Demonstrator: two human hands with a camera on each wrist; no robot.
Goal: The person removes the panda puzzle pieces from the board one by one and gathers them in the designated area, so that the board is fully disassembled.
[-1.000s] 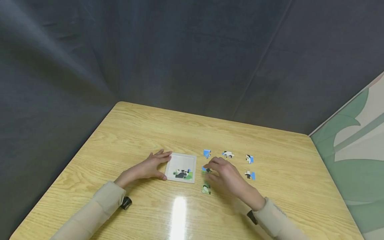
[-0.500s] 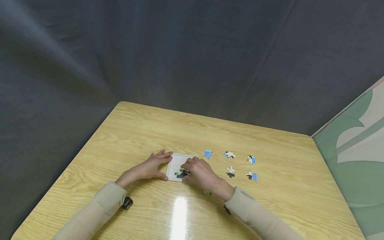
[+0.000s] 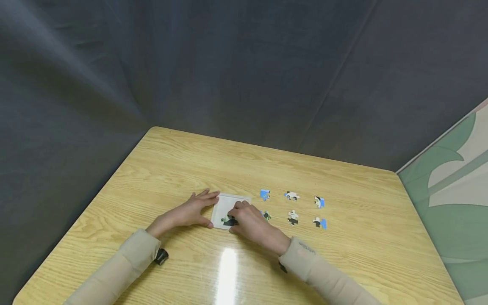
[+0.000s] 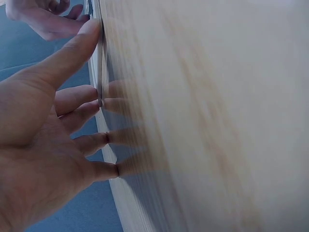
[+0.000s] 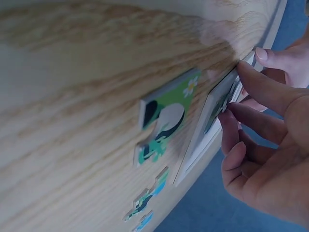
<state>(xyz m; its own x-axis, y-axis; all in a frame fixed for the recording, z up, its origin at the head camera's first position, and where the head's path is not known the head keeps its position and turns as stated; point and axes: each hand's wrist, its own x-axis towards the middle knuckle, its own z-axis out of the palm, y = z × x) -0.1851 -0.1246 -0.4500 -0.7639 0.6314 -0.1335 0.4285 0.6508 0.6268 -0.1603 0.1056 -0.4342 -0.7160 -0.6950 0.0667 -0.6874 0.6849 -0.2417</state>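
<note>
A square white puzzle tray lies on the table. My left hand rests at its left side with fingers spread, thumb at the near corner and fingertips at the far one. Inside the tray's near part are panda jigsaw pieces, partly covered by my right hand. Its fingers are curled onto a jigsaw piece there, and its thumb lies by the tray's near edge. In the right wrist view, a green piece with a daisy lies flat on the table beside the tray.
Right of the tray lie several loose pieces, among them a blue one, a panda-eyes piece and a black-and-white one. The wooden table meets a dark curtain behind; a patterned panel stands at the right.
My right hand has moved left from above the loose pieces into the tray, where it has shifted only slightly in the last half second. The left hand has stayed at the tray's edge.
</note>
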